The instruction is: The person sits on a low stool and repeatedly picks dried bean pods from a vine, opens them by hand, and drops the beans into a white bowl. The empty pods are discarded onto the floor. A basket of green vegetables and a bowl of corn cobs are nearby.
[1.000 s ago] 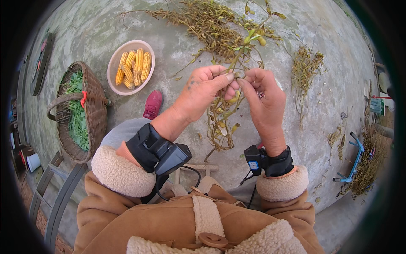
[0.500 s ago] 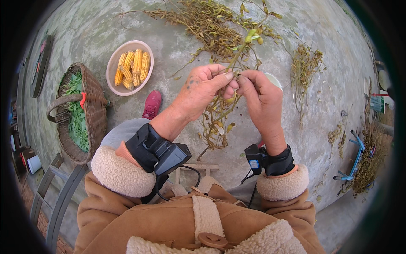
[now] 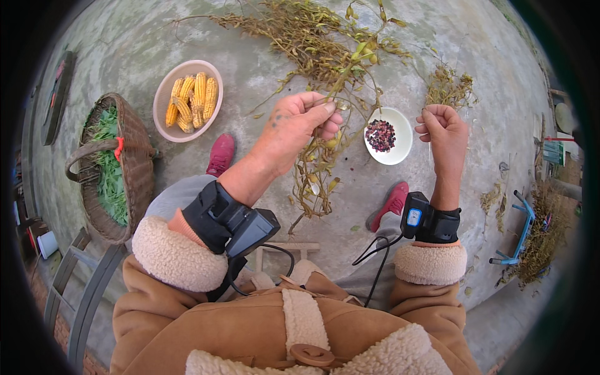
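My left hand (image 3: 299, 128) is closed, pinching a dried bean plant (image 3: 320, 165) by its stalk. Yellow-brown pods hang from it below my fingers, and its greener top reaches up and right. Apart from it, my right hand (image 3: 445, 131) is held to the right with thumb and fingers pressed together; whatever is between them is too small to make out. Between the hands, a white bowl (image 3: 405, 140) on the ground holds a small heap of dark purple and reddish beans (image 3: 380, 135).
A heap of dried plants (image 3: 306, 37) lies ahead, a smaller bunch (image 3: 449, 86) to its right. At left are a pink basin (image 3: 157, 103) of corn cobs (image 3: 199, 97) and a wicker basket (image 3: 134, 181) of green leaves. A blue metal frame (image 3: 524, 231) stands far right.
My right hand has left the plant and moved right, uncovering the white bowl of beans. My left hand stays on the stalk, nearly in place.
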The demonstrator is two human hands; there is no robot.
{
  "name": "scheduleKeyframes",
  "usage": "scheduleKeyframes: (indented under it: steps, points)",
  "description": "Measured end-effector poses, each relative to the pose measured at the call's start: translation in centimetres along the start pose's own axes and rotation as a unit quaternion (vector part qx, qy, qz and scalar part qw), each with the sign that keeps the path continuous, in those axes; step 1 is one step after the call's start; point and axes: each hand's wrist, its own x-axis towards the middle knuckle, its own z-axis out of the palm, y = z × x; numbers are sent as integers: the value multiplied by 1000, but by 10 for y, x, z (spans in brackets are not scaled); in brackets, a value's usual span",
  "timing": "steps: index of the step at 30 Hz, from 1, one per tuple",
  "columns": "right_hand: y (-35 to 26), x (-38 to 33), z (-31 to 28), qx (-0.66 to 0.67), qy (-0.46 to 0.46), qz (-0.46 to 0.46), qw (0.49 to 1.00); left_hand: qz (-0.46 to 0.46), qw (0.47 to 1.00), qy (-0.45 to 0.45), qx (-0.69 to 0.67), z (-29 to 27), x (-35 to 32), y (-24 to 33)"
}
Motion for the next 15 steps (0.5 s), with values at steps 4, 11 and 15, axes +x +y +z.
scheduleKeyframes:
  steps: [4,11,15]
  points:
    - [49,20,-9,-216,26,23,976,-5,1000,-2,0,-1,0,0]
    - [58,23,-6,-282,47,15,958,-4,999,24,-26,-5,3,0]
    - [20,1,22,-103,-101,-17,989,-2,999,28,-37,-7,5,1]
